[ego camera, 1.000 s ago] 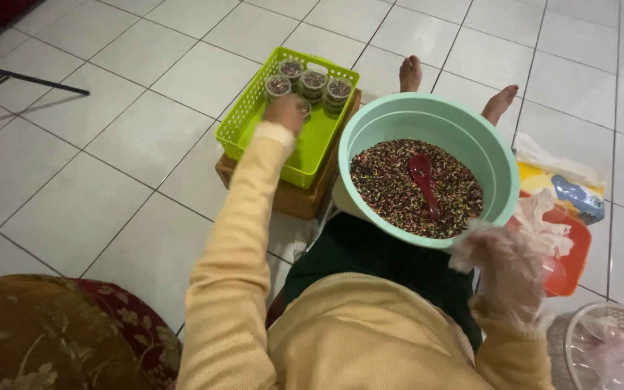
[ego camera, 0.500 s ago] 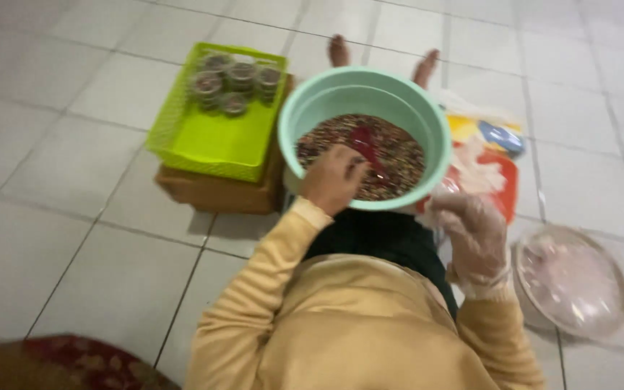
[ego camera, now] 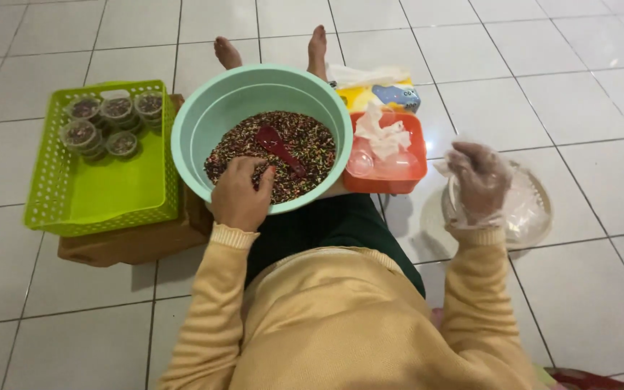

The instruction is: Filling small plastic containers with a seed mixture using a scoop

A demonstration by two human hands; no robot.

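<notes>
I sit on a tiled floor with a mint-green bowl between my legs. It holds a dark speckled mix and a red spoon. My left hand, in a yellow sleeve, rests on the bowl's near rim with its fingers curled over the edge into the mix. My right hand wears a clear plastic glove. It hovers, fingers loosely bent and holding nothing, above a round woven basket lined with clear plastic.
A lime-green mesh basket with several small filled lidded cups sits on a brown box to the left. Right of the bowl are an orange tub with clear cups and tissue, and a yellow packet. My bare feet lie beyond.
My left hand came back from the cups in the green basket and settled on the bowl's near rim. My gloved right hand drifted right, over the round basket.
</notes>
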